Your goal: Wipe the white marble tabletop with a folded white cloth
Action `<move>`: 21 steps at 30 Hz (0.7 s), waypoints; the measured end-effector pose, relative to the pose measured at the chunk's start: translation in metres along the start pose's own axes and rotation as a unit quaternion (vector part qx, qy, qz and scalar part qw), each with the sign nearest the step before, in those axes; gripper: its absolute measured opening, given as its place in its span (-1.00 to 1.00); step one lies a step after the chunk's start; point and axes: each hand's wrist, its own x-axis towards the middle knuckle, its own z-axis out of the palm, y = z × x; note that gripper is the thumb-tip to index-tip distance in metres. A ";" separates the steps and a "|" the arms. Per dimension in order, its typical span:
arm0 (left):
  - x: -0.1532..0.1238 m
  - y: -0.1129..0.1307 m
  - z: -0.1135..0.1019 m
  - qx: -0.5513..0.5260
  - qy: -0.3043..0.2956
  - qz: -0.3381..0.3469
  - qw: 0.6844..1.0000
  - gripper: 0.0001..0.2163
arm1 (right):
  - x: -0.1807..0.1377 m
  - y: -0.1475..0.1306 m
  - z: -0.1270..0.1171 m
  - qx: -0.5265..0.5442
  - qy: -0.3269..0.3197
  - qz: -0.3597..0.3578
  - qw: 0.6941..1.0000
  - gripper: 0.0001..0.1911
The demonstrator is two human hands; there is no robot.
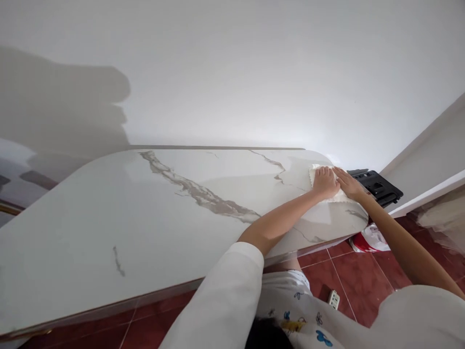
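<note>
Head view: both arms (283, 218) stretch rightward, hands (324, 184) on cloth (340, 196).

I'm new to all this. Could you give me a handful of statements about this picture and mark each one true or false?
1. The left hand and the right hand both rest on a white cloth. True.
2. The tabletop has grey-brown veins running across it. True.
3. The cloth lies at the left end of the tabletop in the picture. False: it lies near the right end.
4. The floor is covered in red tiles. True.
5. The white power strip lies on the tabletop. False: it lies on the floor.
6. The left sleeve reaches down to the wrist. False: it ends around the elbow, leaving the forearm bare.
</note>
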 end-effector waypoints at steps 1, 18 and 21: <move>-0.010 0.008 -0.001 0.001 0.002 0.004 1.000 -0.50 | -0.013 -0.006 -0.005 -0.005 0.003 0.000 1.000 -0.44; -0.190 -0.112 -0.129 0.045 -0.130 0.047 0.989 -0.42 | -0.006 -0.259 -0.008 0.114 0.047 -0.055 0.991 -0.45; -0.244 -0.156 -0.170 0.049 -0.126 -0.004 0.991 -0.43 | 0.017 -0.340 0.000 0.175 -0.008 -0.063 0.982 -0.42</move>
